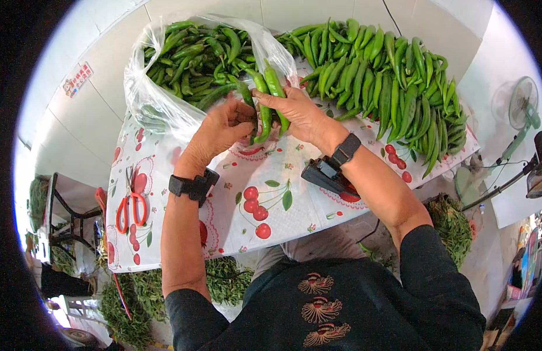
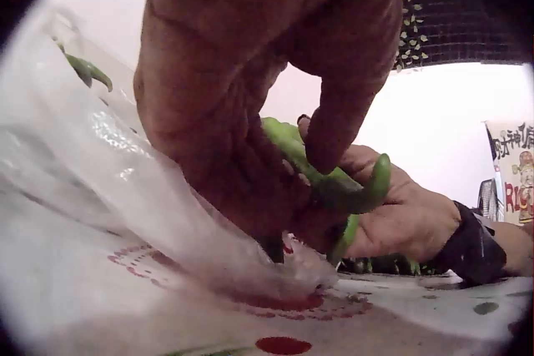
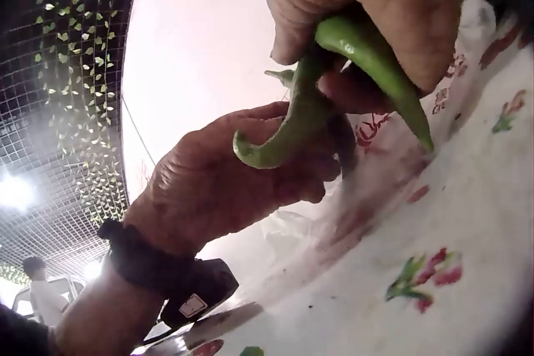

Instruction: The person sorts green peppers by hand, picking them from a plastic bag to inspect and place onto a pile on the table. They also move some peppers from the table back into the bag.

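Two light green peppers are gripped by the right hand, just in front of the open plastic bag. Close beside it, the left hand has its fingers curled round a darker pepper. In the left wrist view the left hand covers much of the scene, and a curved pepper tip shows before the right hand. The right wrist view has the right hand round a pepper, with the left hand behind a curved one.
Many peppers lie in the bag. A large pile of peppers covers the table's back right. Red-handled scissors rest on the cherry-patterned tablecloth at left. A fan stands at right; green plants lie below the table.
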The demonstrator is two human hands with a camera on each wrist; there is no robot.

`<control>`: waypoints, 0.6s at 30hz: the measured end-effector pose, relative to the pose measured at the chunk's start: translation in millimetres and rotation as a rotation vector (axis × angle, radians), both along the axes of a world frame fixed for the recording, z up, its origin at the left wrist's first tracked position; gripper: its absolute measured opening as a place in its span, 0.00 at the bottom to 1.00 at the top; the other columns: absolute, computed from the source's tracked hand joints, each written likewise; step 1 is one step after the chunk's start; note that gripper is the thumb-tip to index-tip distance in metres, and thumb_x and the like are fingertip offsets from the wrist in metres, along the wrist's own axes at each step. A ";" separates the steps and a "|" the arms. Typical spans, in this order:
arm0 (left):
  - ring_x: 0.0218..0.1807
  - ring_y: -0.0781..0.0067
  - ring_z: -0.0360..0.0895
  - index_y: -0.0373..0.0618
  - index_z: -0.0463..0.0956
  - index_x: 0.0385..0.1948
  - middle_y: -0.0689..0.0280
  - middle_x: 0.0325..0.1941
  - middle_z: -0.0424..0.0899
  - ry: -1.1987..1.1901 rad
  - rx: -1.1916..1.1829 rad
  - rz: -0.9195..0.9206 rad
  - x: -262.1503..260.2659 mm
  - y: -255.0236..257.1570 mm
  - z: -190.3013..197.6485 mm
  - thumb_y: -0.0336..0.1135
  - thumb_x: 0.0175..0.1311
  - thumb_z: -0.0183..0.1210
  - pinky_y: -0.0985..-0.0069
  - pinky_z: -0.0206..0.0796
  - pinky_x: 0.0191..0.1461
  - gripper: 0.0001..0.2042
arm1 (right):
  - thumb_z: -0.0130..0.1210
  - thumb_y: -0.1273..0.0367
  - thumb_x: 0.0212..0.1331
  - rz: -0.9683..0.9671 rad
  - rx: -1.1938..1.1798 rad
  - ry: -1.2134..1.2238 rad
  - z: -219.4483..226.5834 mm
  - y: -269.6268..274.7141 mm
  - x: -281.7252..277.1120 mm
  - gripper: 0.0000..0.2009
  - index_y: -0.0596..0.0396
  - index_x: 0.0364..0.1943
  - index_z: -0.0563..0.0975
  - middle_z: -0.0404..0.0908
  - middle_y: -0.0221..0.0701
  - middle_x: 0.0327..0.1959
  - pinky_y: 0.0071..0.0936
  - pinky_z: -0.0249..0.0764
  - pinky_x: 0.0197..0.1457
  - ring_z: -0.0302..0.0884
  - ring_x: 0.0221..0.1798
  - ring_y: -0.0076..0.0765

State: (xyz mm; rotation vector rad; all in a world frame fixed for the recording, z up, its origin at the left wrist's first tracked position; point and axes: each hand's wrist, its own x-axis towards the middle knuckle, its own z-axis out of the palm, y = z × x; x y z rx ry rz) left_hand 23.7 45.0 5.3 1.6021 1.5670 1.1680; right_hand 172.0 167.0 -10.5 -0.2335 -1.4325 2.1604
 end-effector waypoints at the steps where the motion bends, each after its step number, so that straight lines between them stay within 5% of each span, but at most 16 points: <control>1: 0.35 0.78 0.76 0.35 0.72 0.42 0.65 0.37 0.79 -0.022 -0.033 0.004 0.7 -0.9 2.7 0.25 0.56 0.57 0.78 0.70 0.41 0.12 | 0.62 0.64 0.54 -0.004 -0.004 -0.007 2.6 -4.4 1.6 0.12 0.53 0.41 0.77 0.79 0.26 0.32 0.24 0.74 0.37 0.76 0.34 0.24; 9: 0.33 0.78 0.74 0.36 0.74 0.37 0.66 0.33 0.79 0.111 -0.046 0.106 5.3 -1.7 7.1 0.33 0.57 0.60 0.80 0.68 0.39 0.11 | 0.62 0.61 0.54 0.094 0.101 -0.166 6.0 -0.1 10.8 0.16 0.53 0.44 0.77 0.79 0.25 0.35 0.21 0.70 0.34 0.73 0.36 0.19; 11: 0.32 0.78 0.73 0.37 0.75 0.33 0.66 0.31 0.78 0.234 0.128 0.108 2.8 0.4 3.1 0.35 0.56 0.60 0.80 0.67 0.36 0.10 | 0.61 0.61 0.56 0.050 0.245 -0.084 6.1 -2.8 9.6 0.20 0.51 0.51 0.73 0.78 0.24 0.34 0.20 0.70 0.25 0.76 0.32 0.21; 14: 0.32 0.78 0.73 0.38 0.75 0.28 0.67 0.29 0.77 0.374 0.159 0.194 5.8 -1.2 5.7 0.38 0.56 0.61 0.79 0.66 0.35 0.11 | 0.62 0.62 0.54 -0.020 0.248 -0.052 1.1 -3.5 3.9 0.17 0.54 0.45 0.77 0.79 0.25 0.36 0.20 0.70 0.35 0.73 0.35 0.19; 18: 0.33 0.78 0.74 0.38 0.73 0.27 0.67 0.27 0.76 0.280 0.026 0.235 5.3 -1.6 10.0 0.37 0.56 0.63 0.79 0.67 0.34 0.11 | 0.62 0.61 0.55 -0.025 0.258 -0.003 5.9 -7.9 5.0 0.17 0.56 0.45 0.78 0.79 0.24 0.35 0.20 0.70 0.35 0.73 0.35 0.18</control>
